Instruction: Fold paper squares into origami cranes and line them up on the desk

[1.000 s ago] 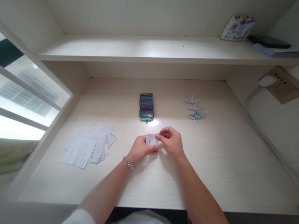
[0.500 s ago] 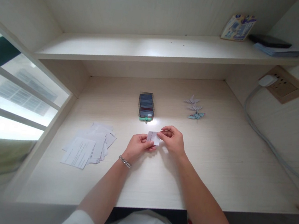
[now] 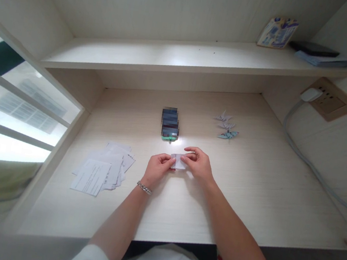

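Between my hands is a small folded white paper [image 3: 179,162], held just over the desk. My left hand [image 3: 159,167] pinches its left side with the thumb on top. At the opposite side, my right hand [image 3: 199,163] grips the paper between thumb and fingers. The fingertips under the sheet are mostly hidden. Beyond the hands lies a blurred-out dark phone [image 3: 170,122] with a green piece [image 3: 169,138] at its near end. Folded paper cranes stand to the right of it: two whitish, one light blue [image 3: 228,134].
A loose pile of printed paper sheets [image 3: 91,177] lies to the left. Above the desk [image 3: 248,192] runs a shelf [image 3: 158,57] with a small packet [image 3: 277,32] and a dark flat object [image 3: 314,48]. A white cable [image 3: 309,164] hangs from the wall socket [image 3: 334,101].
My right thumb and fingers have shifted inward and further onto the paper. My left thumb has drawn back toward the paper's left edge. The paper appears wider and flatter.
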The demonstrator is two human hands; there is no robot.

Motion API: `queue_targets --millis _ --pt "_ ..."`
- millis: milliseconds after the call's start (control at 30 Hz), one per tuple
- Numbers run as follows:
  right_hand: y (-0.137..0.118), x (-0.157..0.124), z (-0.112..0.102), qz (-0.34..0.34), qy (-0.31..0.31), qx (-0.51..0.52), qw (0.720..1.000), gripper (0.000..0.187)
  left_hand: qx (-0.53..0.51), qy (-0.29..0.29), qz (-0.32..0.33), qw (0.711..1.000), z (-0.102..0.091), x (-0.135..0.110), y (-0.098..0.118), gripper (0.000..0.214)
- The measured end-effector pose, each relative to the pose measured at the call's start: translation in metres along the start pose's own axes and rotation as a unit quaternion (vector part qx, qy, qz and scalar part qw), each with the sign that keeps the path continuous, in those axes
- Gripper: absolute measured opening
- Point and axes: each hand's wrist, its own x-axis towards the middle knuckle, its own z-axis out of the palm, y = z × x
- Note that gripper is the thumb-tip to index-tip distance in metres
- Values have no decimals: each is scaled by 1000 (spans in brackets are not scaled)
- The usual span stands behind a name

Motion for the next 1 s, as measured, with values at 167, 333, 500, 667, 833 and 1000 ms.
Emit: queue_targets --millis 167,333,500,667,833,1000 --pt "4 1 1 -10 24 18 999 41 -26 -23 -33 999 3 -1 2 34" --pt "2 0 0 -9 45 5 999 42 -16 -49 -58 997 3 -4 5 35" --pt "3 0 1 -9 46 6 999 41 -3 -67 -55 996 2 -4 4 35" --pt "7 2 2 9 20 -30 999 38 0 -25 -34 999 3 -2 2 35" --pt "10 1 1 15 -47 -98 994 33 0 10 -5 1000 2 0 -1 35" --pt "9 0 1 -1 -38 -120 992 29 20 29 -3 999 3 0 -2 33"
